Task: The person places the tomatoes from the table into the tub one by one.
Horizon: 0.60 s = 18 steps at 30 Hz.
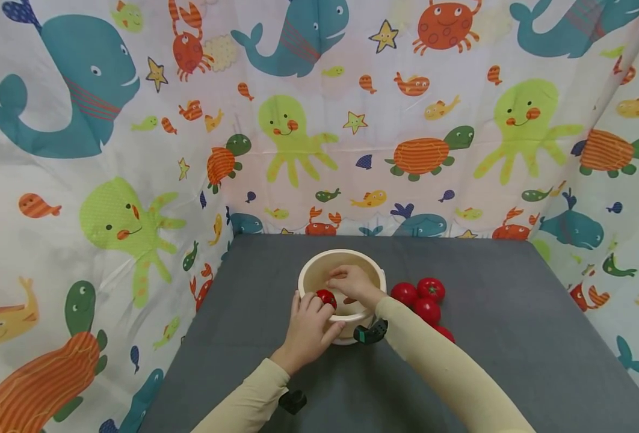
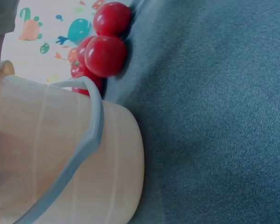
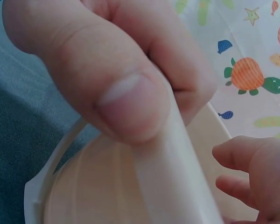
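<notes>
A cream bucket (image 1: 342, 257) stands upright on the dark table. My left hand (image 1: 311, 325) grips its near left rim, and in the right wrist view the thumb (image 3: 135, 109) presses on the outside of the rim. A red tomato (image 1: 327, 298) shows inside the bucket, right beside the left fingertips. My right hand (image 1: 354, 284) reaches over the bucket's opening from the right, fingers bent loosely with nothing visible between them. The same right hand (image 3: 263, 175) appears at the edge of the right wrist view. A pale handle (image 2: 94, 126) hangs down the bucket's side.
Several red tomatoes (image 1: 428, 310) lie grouped to the right of the bucket, partly behind the right forearm (image 1: 433, 355). The grey table (image 1: 520, 337) reaches back to a curtain (image 1: 376, 180) printed with sea animals, which also lines both sides.
</notes>
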### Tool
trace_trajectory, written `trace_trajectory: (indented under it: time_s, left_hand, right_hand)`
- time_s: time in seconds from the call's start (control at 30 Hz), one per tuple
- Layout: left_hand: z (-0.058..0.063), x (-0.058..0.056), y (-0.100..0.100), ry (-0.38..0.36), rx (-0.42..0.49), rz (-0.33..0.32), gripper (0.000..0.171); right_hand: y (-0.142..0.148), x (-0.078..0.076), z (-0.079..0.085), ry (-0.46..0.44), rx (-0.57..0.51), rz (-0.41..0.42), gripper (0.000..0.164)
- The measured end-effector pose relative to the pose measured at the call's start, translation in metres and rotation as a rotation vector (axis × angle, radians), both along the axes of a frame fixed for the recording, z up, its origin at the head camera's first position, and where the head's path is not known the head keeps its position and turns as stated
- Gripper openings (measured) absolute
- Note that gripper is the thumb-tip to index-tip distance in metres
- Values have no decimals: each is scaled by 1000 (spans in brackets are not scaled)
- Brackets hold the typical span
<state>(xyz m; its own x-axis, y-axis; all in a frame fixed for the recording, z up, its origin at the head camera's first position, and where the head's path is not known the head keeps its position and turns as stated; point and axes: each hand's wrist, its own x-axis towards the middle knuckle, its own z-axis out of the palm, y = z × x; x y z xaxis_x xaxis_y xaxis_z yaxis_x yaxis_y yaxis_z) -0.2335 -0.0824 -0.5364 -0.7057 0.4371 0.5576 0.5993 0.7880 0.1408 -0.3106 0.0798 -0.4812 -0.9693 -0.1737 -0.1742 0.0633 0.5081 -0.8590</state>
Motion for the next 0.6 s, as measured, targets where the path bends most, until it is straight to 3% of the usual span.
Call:
trace_trajectory:
  time_s: [0.4, 0.6]
  left_hand:
    - [2, 0, 4, 19, -14, -4, 30]
    - [-2, 1, 4, 37, 6, -17, 31]
  right_hand:
    - [4, 1, -2, -7, -42, -52, 40]
    - [6, 0, -3, 53, -49, -76, 38]
